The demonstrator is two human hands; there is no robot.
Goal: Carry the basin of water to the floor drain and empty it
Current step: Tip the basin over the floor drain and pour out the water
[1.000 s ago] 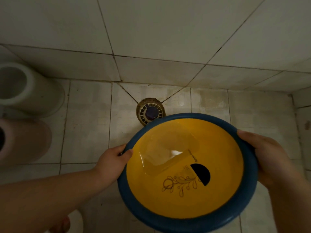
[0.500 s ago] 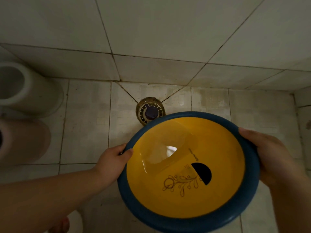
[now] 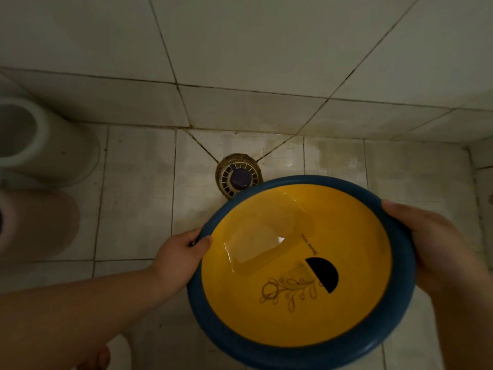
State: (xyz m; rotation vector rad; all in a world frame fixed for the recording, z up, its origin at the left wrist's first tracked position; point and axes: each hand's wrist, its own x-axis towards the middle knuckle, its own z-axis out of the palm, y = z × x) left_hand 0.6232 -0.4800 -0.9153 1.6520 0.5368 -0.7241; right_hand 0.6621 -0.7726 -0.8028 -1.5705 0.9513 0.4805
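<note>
A round basin [image 3: 293, 329], yellow inside with a thick blue rim, hangs above the tiled floor, tipped away from me. A shallow pool of water [image 3: 266, 236] lies against its far inner wall, reaching close to the far rim. My left hand [image 3: 178, 260] grips the rim on the left, thumb over the edge. My right hand [image 3: 424, 244] grips the rim on the right. The round floor drain [image 3: 237, 174], a white grate with a dark centre, sits on the floor just beyond the far rim, which hides its near edge.
A white bucket [image 3: 45, 145] and a pinkish bucket [image 3: 40, 222] stand on the floor at the left. The tiled wall [image 3: 253, 49] rises right behind the drain. A bare foot [image 3: 98, 359] shows at the bottom left.
The basin has tipped further away from me and the water has slid up its far wall toward the rim. Both hands keep their grip on the rim.
</note>
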